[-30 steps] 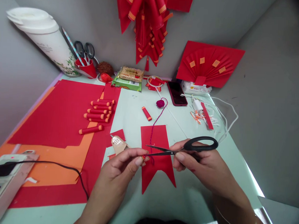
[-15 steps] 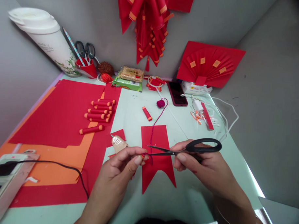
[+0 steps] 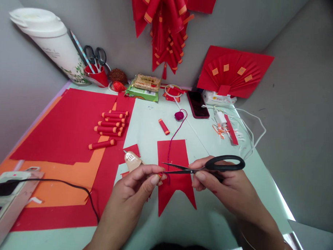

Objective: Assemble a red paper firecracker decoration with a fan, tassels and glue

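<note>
While finished-looking red tubes [image 3: 112,124] lie at ten o'clock, the left hand [image 3: 137,187] pinches a seemingly unfinished piece [image 3: 160,174], the right hand [image 3: 224,183] gripping scissors [image 3: 192,171].

The pale table [image 3: 144,128] bears a yarn ball [image 3: 179,116] and phone [image 3: 197,105].

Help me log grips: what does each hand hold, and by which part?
The right hand holds the scissors around where blades meet handles. The left hand pinches a small red-and-orange piece; which part is hidden.
</note>
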The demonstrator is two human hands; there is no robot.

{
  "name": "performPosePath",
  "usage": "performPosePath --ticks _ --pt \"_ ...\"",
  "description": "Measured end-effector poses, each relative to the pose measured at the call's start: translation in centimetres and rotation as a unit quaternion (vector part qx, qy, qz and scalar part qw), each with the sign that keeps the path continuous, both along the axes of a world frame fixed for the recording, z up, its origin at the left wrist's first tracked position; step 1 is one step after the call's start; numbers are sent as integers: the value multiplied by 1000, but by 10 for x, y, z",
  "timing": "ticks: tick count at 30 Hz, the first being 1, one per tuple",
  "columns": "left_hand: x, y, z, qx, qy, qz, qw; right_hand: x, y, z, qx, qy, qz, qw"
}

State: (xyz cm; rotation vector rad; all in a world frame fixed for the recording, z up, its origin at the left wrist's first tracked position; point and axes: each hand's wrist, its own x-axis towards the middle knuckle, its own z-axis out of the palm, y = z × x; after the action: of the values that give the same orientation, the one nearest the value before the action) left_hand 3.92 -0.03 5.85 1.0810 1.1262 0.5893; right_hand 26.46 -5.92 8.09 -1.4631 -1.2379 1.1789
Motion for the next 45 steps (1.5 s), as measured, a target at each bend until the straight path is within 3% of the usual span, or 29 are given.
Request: performPosePath --ticks 14,22,26,31,45 --pt "3 2 7 21 12 -12 1000 0 1 3 -5 -1 18 1000" --pt "3 -1 5 119 89 -12 989 1 2 5 -14 -12 30 999" --pt "5 -2 1 195 116 -38 973 5 5 4 -62 -10 34 997" --pt "6 -3 -1 223 141 -49 963 14 11 -2 -140 43 67 987" --pt "4 -5 -5 286 148 -61 945 10 14 -2 -173 67 69 980"
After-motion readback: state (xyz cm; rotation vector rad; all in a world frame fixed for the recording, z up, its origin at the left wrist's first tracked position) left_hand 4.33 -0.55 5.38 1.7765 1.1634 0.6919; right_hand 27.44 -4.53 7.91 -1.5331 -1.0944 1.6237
